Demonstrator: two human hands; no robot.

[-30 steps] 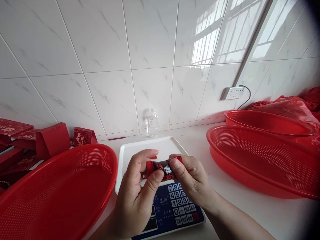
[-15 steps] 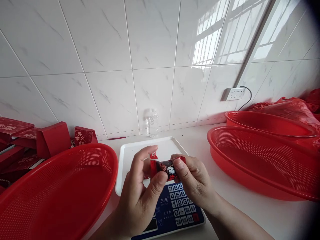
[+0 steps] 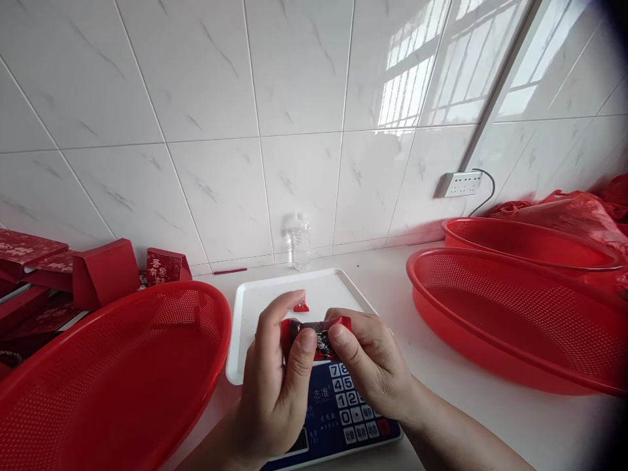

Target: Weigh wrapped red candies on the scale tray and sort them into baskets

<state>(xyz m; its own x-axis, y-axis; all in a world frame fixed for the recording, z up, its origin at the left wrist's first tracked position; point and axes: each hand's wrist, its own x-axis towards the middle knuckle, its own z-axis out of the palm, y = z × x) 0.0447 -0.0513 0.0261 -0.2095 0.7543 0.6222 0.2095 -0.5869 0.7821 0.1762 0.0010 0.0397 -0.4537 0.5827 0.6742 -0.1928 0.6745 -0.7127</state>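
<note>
The grip is clamped: the left hand [image 3: 272, 392] and right hand [image 3: 380, 366] pinch a black-and-red wrapped candy [image 3: 322, 343] between thumbs and fingers. It hangs above the front edge of the weighing scale's white tray [image 3: 326, 288], just beyond the keypad panel [image 3: 321, 425]. Compared with half a second ago, the candy and right hand have shifted slightly left, and the left thumb stands more upright across the wrapper. A small red packet [image 3: 302, 305] lies on the tray, beside the left index fingertip. Further out, a clear plastic bottle [image 3: 301, 243] stands near the bench's [image 3: 385, 261] back edge.
</note>
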